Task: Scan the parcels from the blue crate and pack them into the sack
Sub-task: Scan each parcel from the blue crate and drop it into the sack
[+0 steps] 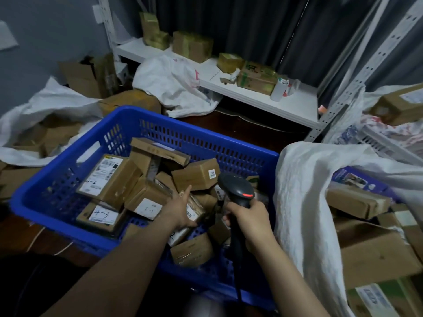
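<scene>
Left hand (180, 209) thumb splayed wide, fingers reaching a small parcel (195, 210) mid blue crate (68, 172), not clamped. Right hand (250, 216) wrapped round scanner (238, 189). Cardboard looks light, stiff: pinch across short sides, label up. Sack (302, 191) beside crate

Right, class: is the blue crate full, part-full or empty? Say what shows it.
Part-full. Cardboard parcels lie heaped in the blue crate; its far wall shows above them, and bare floor shows at its near side.

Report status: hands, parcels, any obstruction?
Left hand on a barcoded parcel in the blue crate, grip unclear. Right hand grips scanner. Sack open at right, nothing blocking.
</scene>
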